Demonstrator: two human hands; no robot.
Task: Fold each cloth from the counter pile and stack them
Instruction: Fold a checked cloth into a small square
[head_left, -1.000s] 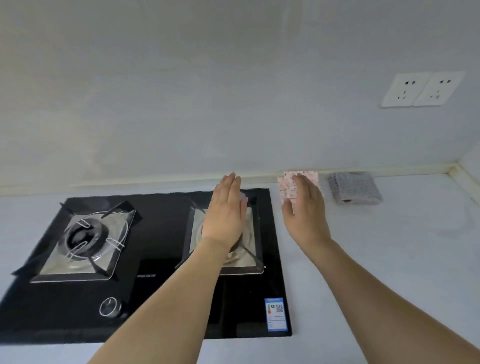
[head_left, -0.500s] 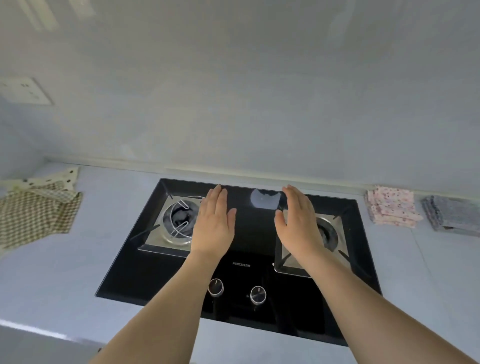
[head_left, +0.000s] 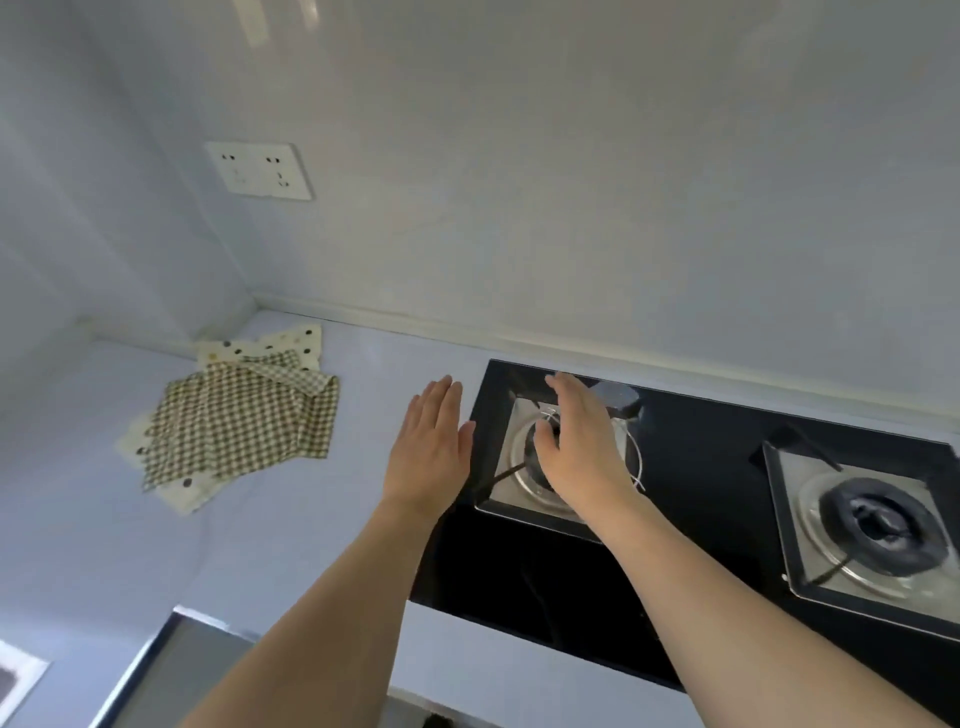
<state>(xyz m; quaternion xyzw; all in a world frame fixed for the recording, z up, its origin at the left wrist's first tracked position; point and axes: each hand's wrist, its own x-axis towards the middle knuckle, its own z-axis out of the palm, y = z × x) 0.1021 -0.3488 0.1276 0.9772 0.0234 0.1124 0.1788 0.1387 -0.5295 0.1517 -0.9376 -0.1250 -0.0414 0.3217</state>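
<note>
— Where the counter (head_left: 363, 374) meets its back left corner, what lies there?
— A checked cloth (head_left: 241, 423), rumpled, atop spotted cloths (head_left: 280, 345).
— The hands?
— Left hand (head_left: 431, 457) and right hand (head_left: 582, 447) both flat, fingers straight, holding nothing; the right hovers above the hob's (head_left: 701, 457) left burner (head_left: 524, 467).
— And the cloths?
— Left of both hands, apart.

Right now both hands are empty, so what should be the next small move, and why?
Probably reach the left hand further left to the checked cloth and take it by an edge. Both hands are flat and hold nothing; the right hand is over the stove burner. The checked cloth lies unfolded on top of the dotted cloth on the counter.
</note>
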